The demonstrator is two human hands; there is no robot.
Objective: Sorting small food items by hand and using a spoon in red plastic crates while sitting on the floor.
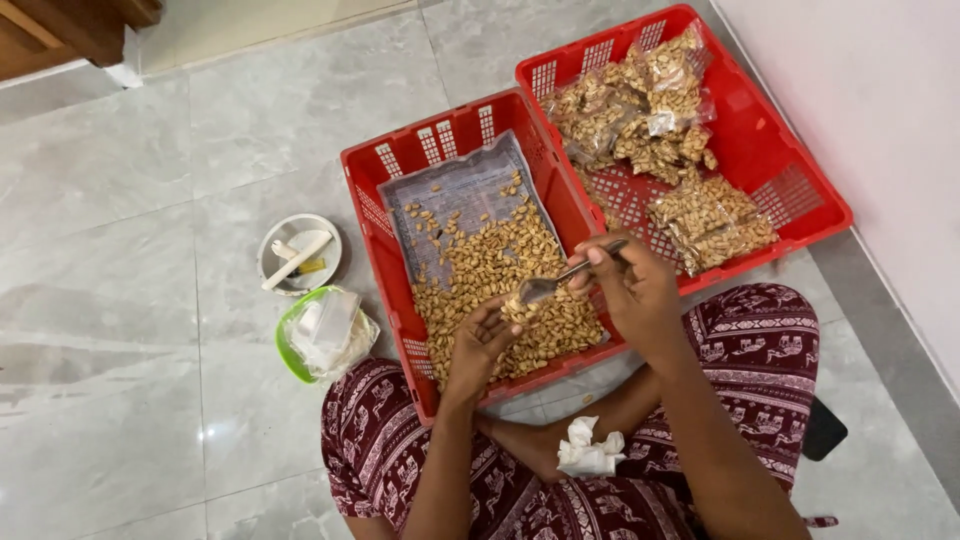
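The right hand (632,285) pinches the handle of a metal spoon (560,279) between thumb and fingers. The spoon's bowl sits over the peanuts (490,270), full of them. The left hand (480,340) is just under the spoon bowl, fingers curled; it seems to hold a small clear bag, but that is hard to tell. The peanuts lie in a heap on paper in the near red basket (385,250). Right beside it, touching, is a second red basket (770,130) with filled packets of peanuts (705,220). On the floor to the left sit a white dish (285,238) and a green bowl (283,345). A crumpled tissue (590,450) lies on the lap.
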